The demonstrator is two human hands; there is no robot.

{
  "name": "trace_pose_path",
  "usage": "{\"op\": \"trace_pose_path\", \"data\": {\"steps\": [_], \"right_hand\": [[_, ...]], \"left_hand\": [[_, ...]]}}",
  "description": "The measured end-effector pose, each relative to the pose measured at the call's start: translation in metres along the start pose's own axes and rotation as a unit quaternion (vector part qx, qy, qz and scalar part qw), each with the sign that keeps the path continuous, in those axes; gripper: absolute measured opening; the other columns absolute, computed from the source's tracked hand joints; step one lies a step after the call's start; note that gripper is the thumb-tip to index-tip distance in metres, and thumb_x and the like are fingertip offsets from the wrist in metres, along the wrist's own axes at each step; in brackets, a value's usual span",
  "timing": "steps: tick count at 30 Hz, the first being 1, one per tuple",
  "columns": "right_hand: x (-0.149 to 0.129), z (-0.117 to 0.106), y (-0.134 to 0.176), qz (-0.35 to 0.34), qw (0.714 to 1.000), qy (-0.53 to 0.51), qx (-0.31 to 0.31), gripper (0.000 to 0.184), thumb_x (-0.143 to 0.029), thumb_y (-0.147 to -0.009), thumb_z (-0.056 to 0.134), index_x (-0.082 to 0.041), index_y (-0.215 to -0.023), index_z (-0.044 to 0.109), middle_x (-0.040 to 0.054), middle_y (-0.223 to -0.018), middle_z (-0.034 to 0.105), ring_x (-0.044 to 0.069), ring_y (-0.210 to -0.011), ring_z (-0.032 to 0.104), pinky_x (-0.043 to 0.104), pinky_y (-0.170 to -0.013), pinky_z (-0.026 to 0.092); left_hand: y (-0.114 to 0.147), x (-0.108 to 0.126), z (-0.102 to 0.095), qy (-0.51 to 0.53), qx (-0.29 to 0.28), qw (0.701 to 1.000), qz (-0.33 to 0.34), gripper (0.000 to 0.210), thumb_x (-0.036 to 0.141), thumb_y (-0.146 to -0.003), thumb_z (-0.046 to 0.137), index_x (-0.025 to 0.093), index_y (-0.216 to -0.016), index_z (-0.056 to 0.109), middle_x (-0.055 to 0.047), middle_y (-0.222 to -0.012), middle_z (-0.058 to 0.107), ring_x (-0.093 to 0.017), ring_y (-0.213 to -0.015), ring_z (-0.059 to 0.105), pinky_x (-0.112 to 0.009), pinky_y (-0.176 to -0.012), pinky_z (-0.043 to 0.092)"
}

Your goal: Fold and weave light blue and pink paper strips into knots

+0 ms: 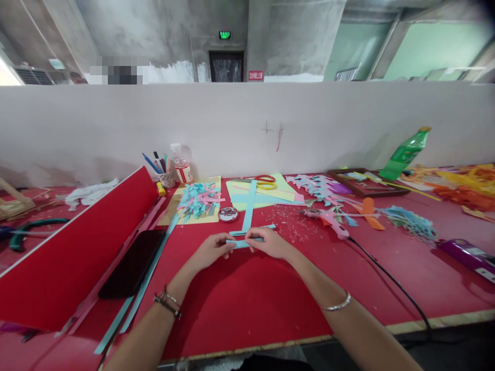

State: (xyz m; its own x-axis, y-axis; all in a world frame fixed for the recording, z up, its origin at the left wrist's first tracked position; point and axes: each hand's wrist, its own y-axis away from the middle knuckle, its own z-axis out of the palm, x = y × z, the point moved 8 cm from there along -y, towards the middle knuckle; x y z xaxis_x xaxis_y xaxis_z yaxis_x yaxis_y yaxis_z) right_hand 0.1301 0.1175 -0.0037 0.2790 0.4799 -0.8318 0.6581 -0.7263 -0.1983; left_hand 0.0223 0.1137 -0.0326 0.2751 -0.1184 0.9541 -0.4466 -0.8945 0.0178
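Observation:
Between my two hands is a short light-blue paper strip (242, 244), held just above the red tabletop. My left hand (214, 251) pinches its left end with thumb and fingers. At the other end, the fingers of my right hand (267, 242) are closed on the same strip. Just beyond my fingers lies another blue strip (237, 233), partly hidden by my right hand. A longer blue strip (249, 206) runs away from me toward the scissors (266, 182), which have red and yellow handles. A small round tin (228, 214) sits left of that long strip.
On the right, a pink glue gun (328, 219) trails a black cord. A phone (133, 263) lies left beside a red upright board (85, 247). Fringed paper (199, 200), a clear bottle (181, 164), a pen cup (167, 179) and a green bottle (404, 154) stand toward the partition.

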Motion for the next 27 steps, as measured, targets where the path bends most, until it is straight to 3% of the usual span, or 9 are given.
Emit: {"op": "trace_pose_path", "data": {"steps": [3, 12, 21, 27], "right_hand": [[0.002, 0.000, 0.000, 0.001, 1.000, 0.004, 0.002, 0.016, -0.027, -0.078, 0.039, -0.016, -0.071, 0.050, -0.0021, -0.057, 0.052, 0.009, -0.056, 0.049, 0.020, -0.056, 0.037], [0.012, 0.004, 0.002, 0.055, 0.998, -0.025, -0.002, 0.021, -0.034, -0.078, 0.038, -0.016, -0.068, 0.044, -0.0020, -0.057, 0.052, 0.005, -0.043, 0.043, 0.018, -0.043, 0.034], [0.016, 0.001, 0.002, 0.053, 0.998, -0.035, 0.019, 0.019, -0.036, -0.077, 0.041, -0.017, -0.073, 0.045, -0.0019, -0.060, 0.054, 0.005, -0.042, 0.043, 0.017, -0.042, 0.034], [0.019, -0.001, 0.002, 0.056, 0.997, -0.039, 0.031, 0.020, -0.036, -0.076, 0.041, -0.017, -0.073, 0.045, -0.0020, -0.059, 0.052, 0.005, -0.042, 0.043, 0.017, -0.041, 0.035]], "left_hand": [[0.000, 0.005, -0.006, 0.026, 0.030, 0.999, 0.018, 0.025, 0.029, -0.070, 0.052, 0.013, -0.089, 0.051, 0.003, -0.062, 0.050, -0.006, -0.055, 0.046, -0.021, -0.057, 0.039], [0.001, 0.010, -0.013, 0.070, 0.082, 0.994, 0.023, 0.025, 0.024, -0.065, 0.057, 0.015, -0.087, 0.053, 0.004, -0.065, 0.050, -0.007, -0.059, 0.046, -0.020, -0.060, 0.038], [-0.001, -0.004, -0.021, 0.136, 0.128, 0.982, -0.020, 0.026, 0.036, -0.068, 0.052, 0.014, -0.080, 0.060, 0.000, -0.066, 0.057, -0.009, -0.058, 0.050, -0.023, -0.062, 0.041], [-0.001, -0.007, -0.018, 0.168, 0.119, 0.978, -0.037, 0.026, 0.034, -0.064, 0.056, 0.013, -0.079, 0.062, 0.002, -0.056, 0.057, -0.009, -0.055, 0.050, -0.022, -0.060, 0.041]]}}
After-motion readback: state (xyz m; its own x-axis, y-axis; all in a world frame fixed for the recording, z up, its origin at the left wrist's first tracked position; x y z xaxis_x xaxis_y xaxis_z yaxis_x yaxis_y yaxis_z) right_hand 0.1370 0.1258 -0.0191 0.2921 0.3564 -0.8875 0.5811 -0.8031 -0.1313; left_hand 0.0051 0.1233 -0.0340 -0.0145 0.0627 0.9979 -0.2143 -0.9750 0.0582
